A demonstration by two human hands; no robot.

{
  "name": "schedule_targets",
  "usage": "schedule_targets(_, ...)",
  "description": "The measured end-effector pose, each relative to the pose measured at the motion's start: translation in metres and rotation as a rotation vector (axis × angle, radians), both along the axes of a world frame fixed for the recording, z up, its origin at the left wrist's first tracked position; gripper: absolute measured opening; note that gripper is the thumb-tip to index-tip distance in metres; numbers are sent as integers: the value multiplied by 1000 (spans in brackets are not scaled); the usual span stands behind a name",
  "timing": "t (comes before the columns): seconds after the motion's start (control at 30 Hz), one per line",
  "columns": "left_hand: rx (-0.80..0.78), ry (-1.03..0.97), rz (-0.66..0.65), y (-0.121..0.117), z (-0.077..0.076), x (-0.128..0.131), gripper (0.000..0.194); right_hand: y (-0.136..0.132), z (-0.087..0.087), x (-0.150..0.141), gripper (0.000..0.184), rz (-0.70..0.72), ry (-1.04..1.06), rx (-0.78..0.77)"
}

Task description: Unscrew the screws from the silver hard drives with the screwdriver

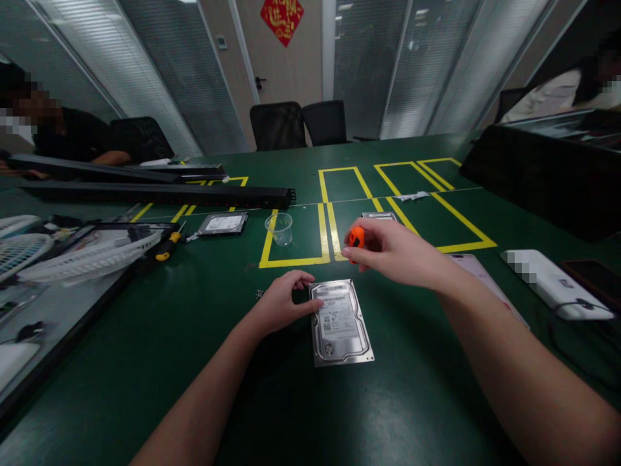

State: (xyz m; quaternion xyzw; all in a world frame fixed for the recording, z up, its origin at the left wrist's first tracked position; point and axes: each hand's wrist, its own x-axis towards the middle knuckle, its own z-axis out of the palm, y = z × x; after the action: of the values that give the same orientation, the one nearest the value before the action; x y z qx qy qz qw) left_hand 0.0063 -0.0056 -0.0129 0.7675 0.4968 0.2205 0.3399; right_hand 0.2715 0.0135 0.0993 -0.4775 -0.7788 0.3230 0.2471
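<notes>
A silver hard drive [339, 321] lies label up on the green table [145, 362] in front of me. My left hand [284, 299] is curled against its upper left corner, fingertips touching the edge. My right hand [395, 251] hovers above the drive's top right corner, fingers closed round an orange-handled screwdriver [356, 238] that points down at the drive. Tiny screws [259, 294] lie just left of my left hand.
A clear plastic cup [280, 228] stands in a yellow taped box. Two more hard drives [223, 224] [379, 216] lie farther back. A yellow-handled screwdriver [167, 248], white fan grilles [82, 255], long black bars [160, 192], a white device [555, 283] and seated people surround.
</notes>
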Motion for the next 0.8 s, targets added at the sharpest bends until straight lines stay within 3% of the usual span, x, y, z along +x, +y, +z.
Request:
schedule_targets(0.3, -12, 10, 1, -2, 0, 2, 48, -1, 5, 2, 19, 17, 59, 10)
schedule_targets(0.43, 66, -39, -7, 1, 3, -4, 47, -6, 13, 3, 24, -8, 115, 70)
schedule_targets(0.6, 262, 82, 206, 9, 27, -44, 27, -14, 24, 3, 25, -28, 141, 117)
schedule_targets(0.7, 194, 302, 214, 11, 38, -72, 23, -16, 25, 2, 24, -13, 111, 143)
schedule_targets(0.8, 91, 423, 184, 10, 38, -87, 24, -19, 24, 0, 26, 28, 49, 142)
